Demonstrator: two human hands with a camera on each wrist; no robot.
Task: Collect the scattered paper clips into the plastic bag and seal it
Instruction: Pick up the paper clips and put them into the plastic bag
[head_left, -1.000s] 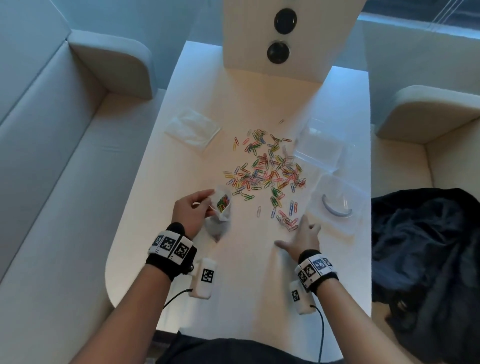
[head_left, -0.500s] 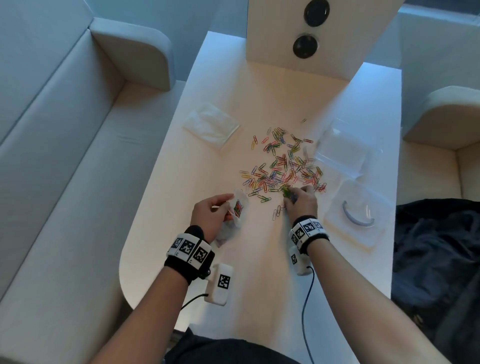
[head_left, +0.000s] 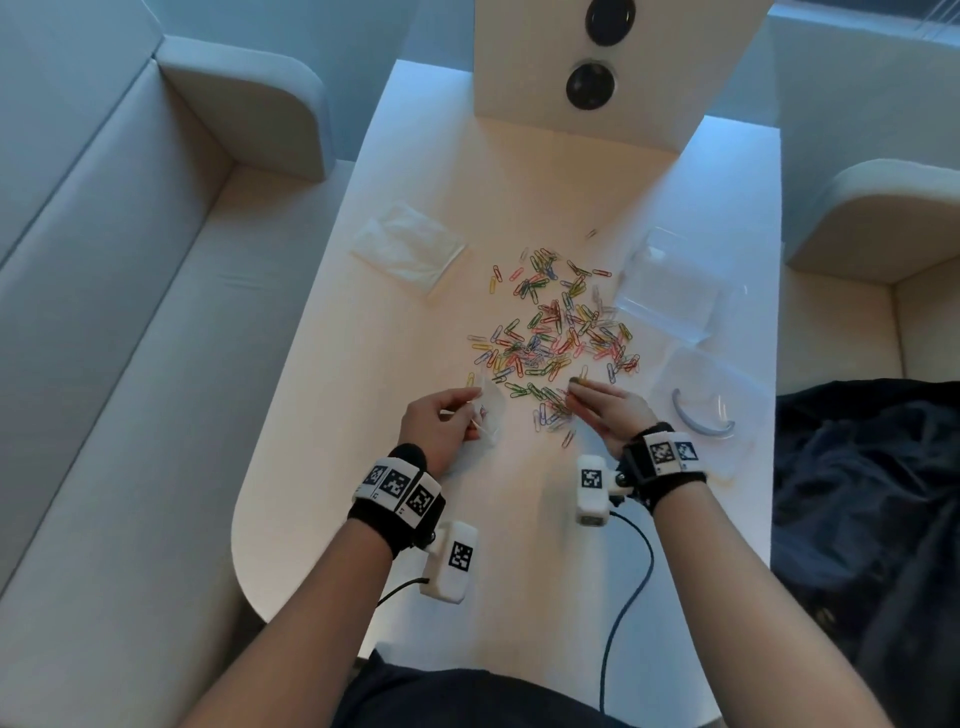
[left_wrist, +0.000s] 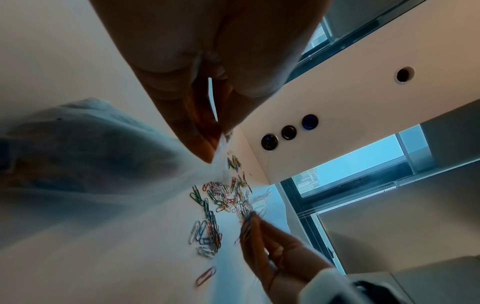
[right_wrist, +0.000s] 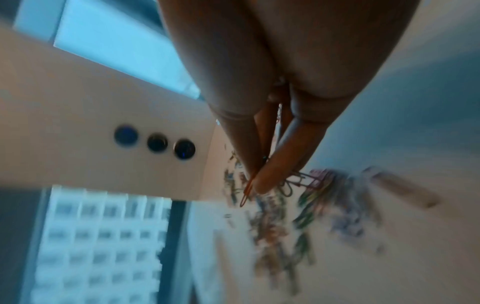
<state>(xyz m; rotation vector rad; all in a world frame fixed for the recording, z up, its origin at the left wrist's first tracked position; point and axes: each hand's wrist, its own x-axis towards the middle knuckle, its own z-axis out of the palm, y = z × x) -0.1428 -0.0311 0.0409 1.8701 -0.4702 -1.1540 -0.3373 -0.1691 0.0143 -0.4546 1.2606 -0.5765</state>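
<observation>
The clear plastic bag (head_left: 491, 415), a few coloured clips inside, hangs pinched at its mouth by the left hand (head_left: 441, 426). Just beside it, the right hand (head_left: 608, 410) pinches a small bunch from the near edge of the multicoloured paper clips (head_left: 556, 332) scattered beyond both grips. Only the right wrist view shows an orange clip (right_wrist: 245, 195) poking past the fingertips; no writing is readable.

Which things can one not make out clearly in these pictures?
- Count of paper clips in the right hand: right wrist view, motion blur and fingers hide them.
- Contents of the plastic bag: head view, too small; left wrist view, blurred close-up.
- Left hand fingertips: the bag covers them.
</observation>
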